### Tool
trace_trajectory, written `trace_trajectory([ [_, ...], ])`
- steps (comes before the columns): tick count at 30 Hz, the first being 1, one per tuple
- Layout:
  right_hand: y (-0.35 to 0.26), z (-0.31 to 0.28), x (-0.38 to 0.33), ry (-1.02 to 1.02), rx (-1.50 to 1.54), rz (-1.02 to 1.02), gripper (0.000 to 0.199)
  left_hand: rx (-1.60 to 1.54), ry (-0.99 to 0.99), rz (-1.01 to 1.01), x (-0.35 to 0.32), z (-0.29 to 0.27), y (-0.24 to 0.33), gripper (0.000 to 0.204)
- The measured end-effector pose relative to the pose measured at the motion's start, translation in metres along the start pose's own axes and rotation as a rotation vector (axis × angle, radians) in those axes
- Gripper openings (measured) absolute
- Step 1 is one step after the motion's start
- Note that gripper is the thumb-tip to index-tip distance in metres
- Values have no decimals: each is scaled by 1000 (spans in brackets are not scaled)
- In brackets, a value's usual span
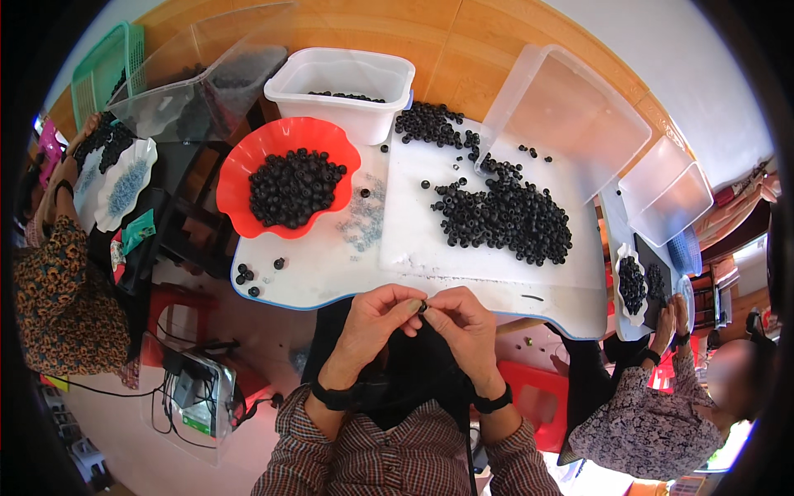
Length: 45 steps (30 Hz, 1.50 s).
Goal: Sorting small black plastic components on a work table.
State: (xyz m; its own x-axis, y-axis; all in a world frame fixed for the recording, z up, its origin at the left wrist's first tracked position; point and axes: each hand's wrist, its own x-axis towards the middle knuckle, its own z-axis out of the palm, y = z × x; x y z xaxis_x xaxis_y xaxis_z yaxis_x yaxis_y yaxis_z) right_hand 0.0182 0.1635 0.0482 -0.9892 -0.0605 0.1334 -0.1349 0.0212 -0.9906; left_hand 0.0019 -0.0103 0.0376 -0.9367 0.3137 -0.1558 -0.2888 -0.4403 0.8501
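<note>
Just off the table's near edge, my left hand [383, 317] and my right hand [460, 321] meet over my lap. Between their fingertips is a small round black part [423, 307], pinched from both sides; its details are too small to make out. Beyond my hands, a large pile of black round parts [504, 219] lies on a white board [413, 240]. To its left, a red scalloped bowl [236, 178] holds many more of the black parts. Small clear pieces [364, 217] are scattered between bowl and board.
A white tub [339, 70] with black parts stands behind the bowl. One clear plastic sheet-like bin [571, 116] leans at the back right. Several loose black parts [246, 277] lie at the table's left corner. People work at tables on both sides; a red stool [538, 405] stands right.
</note>
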Motion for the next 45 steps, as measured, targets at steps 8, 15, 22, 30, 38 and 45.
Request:
trace_trajectory([
  [8,2,-14,-5,-141,104,252,11,122,-120,-61,-9,-8,-3,17],
  [15,-18,8,13,-196,-68,267,5,-102,-1,-13,-14,-21,-9,20],
  [22,-14,49,56,-214,-563,-249,16,-428,143,152,-19,-41,-3,23],
  [30,22,88,79,-220,-855,-369,14,-502,229,224,-27,-57,6,23],
  [38,16,93,75,-203,-939,-338,9,-508,222,220,-27,-59,4,22],
  [45,-1,70,53,-146,-319,36,10,-527,206,190,-22,-50,5,23],
])
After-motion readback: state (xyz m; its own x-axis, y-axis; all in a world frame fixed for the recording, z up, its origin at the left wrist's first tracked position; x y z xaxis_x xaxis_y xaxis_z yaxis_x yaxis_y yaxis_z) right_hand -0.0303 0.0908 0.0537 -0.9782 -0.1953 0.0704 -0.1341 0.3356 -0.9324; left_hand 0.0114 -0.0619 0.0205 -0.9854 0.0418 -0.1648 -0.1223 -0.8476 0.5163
